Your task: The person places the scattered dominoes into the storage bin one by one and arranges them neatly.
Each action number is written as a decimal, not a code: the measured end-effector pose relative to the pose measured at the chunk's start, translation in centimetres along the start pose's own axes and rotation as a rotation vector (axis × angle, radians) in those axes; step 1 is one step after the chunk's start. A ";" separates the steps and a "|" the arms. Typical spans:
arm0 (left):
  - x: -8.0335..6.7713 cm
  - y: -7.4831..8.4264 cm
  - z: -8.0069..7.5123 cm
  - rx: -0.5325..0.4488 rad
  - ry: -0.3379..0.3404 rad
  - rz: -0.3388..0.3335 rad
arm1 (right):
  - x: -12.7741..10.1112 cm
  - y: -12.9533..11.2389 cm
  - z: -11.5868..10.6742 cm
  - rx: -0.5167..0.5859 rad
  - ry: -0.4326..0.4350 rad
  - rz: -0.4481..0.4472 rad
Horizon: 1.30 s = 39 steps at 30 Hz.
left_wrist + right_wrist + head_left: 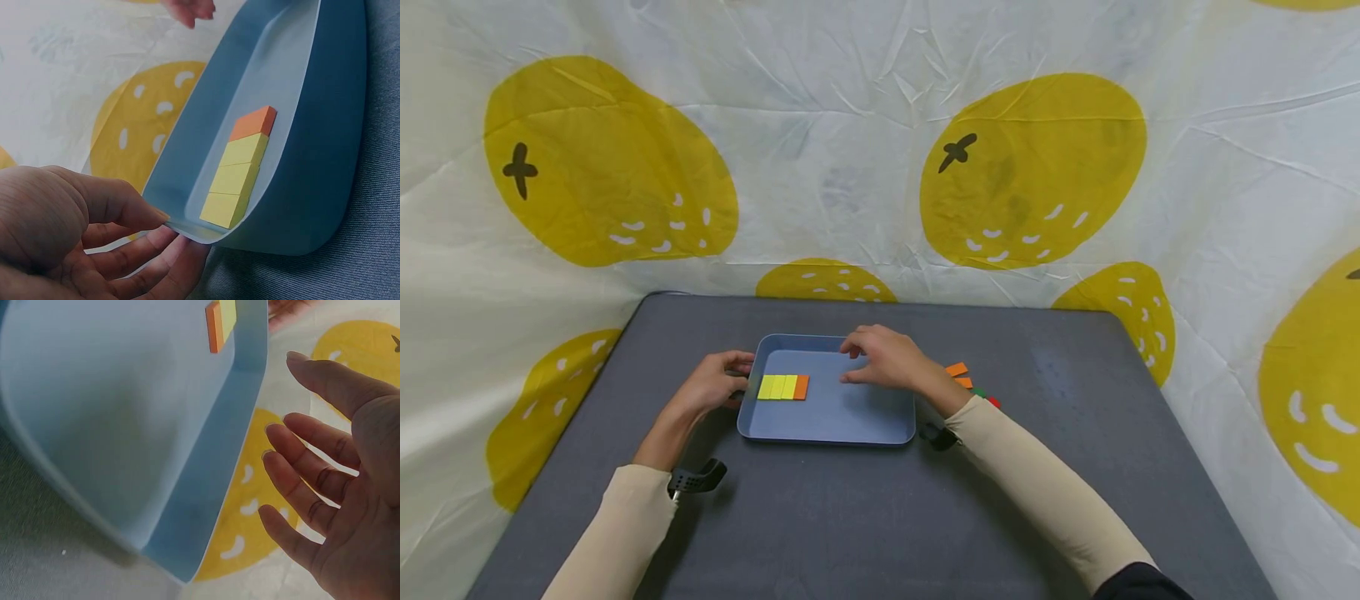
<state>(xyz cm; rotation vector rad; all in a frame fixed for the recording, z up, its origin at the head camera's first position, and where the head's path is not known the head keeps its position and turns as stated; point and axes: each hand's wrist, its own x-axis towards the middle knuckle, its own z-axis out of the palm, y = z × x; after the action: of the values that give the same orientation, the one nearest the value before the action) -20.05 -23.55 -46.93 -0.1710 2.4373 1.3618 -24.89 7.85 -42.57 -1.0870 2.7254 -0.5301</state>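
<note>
A blue tray [835, 429] lies on the grey table. Inside, near its left end, several yellow blocks [777, 387] and one orange block [801, 387] form a tight row, orange at the right end. The left hand [709, 385] holds the tray's left rim, thumb on the edge and fingers against the outer wall, as the left wrist view shows. Above the tray's right half hovers the right hand [886, 358], its fingers spread and relaxed with nothing between them. In the right wrist view the palm and fingers [306, 453] are apart from the tray wall.
Right of the tray, partly hidden behind the right forearm, lie orange pieces [957, 369], a green piece [979, 392] and a red piece [994, 402]. A white cloth with yellow fruit prints [835, 183] hangs behind the table [820, 525].
</note>
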 end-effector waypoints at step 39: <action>0.1 -0.2 -0.2 -0.007 -0.002 0.003 | -6.7 8.6 -0.9 0.131 0.162 0.140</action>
<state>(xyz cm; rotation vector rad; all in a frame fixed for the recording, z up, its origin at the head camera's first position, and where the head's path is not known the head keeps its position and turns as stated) -20.13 -23.77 -47.01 -0.1673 2.4324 1.3718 -25.77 18.50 -44.90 -0.8495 2.8289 -0.7930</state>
